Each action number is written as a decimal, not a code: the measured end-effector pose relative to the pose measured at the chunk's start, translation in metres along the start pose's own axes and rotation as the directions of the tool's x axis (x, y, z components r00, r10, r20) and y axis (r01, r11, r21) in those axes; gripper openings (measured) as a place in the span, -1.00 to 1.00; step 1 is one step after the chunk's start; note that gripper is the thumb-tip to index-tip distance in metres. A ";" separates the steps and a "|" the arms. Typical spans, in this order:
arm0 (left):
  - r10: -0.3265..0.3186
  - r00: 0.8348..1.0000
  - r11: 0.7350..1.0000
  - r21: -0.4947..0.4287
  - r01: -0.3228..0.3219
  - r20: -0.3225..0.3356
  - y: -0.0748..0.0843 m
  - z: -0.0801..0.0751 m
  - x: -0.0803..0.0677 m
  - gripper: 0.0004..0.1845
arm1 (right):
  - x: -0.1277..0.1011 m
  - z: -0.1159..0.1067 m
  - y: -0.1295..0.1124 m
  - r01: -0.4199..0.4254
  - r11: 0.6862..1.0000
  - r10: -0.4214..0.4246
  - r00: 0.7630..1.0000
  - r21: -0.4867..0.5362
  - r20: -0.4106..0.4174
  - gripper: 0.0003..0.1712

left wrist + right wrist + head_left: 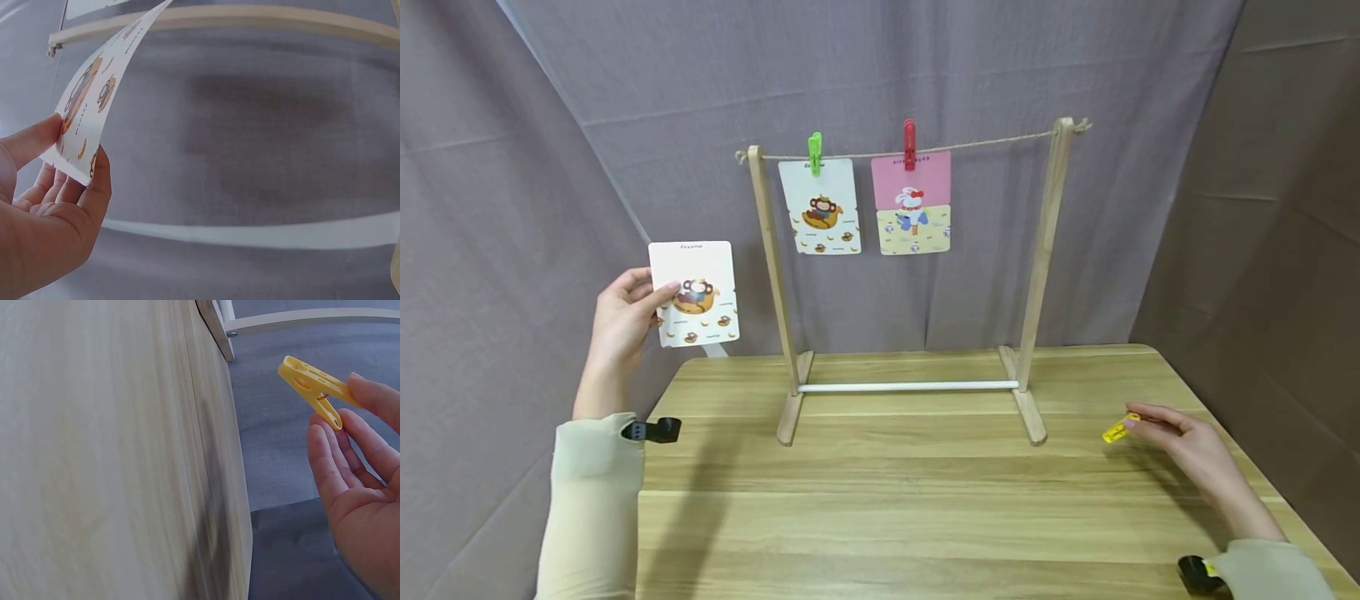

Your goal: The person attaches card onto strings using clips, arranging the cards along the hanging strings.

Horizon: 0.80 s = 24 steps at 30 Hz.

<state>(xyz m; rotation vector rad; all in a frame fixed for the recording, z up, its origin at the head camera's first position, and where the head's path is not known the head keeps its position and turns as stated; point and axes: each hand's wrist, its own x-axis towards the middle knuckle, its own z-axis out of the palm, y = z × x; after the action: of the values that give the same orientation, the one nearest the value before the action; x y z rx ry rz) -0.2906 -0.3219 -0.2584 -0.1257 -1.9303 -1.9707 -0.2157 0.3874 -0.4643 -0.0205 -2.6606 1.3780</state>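
My left hand point(621, 321) pinches a white card point(707, 257) with a monkey print, thumb on its printed face, raised left of the wooden stand. The left wrist view shows the same card point(94, 100) tilted between thumb and fingers. Over the table's right side, my right hand point(1187, 450) holds a yellow clothespin point(1120, 428) between thumb and fingers. Close up in the right wrist view, the clothespin point(306, 384) has its handles at the fingertips. On the stand's rope point(985, 142), a green clothespin point(815, 154) holds another monkey card point(842, 187) and a red clothespin point(910, 146) holds a pink-and-yellow rabbit card point(891, 179).
The wooden stand has a left post point(771, 258), a right post point(1045, 250) and a white bar point(910, 387) low between its feet. It rests on a wood-grain table point(895, 500). Grey curtain point(1000, 50) hangs behind and at the sides.
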 end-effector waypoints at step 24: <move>0.076 0.994 0.997 0.024 -0.078 0.079 0.008 0.062 0.005 -0.82 | 0.000 0.001 0.000 0.021 1.000 -0.021 1.000 0.023 -0.010 -0.37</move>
<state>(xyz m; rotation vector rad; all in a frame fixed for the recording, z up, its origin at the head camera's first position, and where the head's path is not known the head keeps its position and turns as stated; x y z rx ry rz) -0.3049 -0.2617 -0.2463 -0.2697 -1.9699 -1.9154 -0.2160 0.3868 -0.4648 0.0032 -2.6289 1.3976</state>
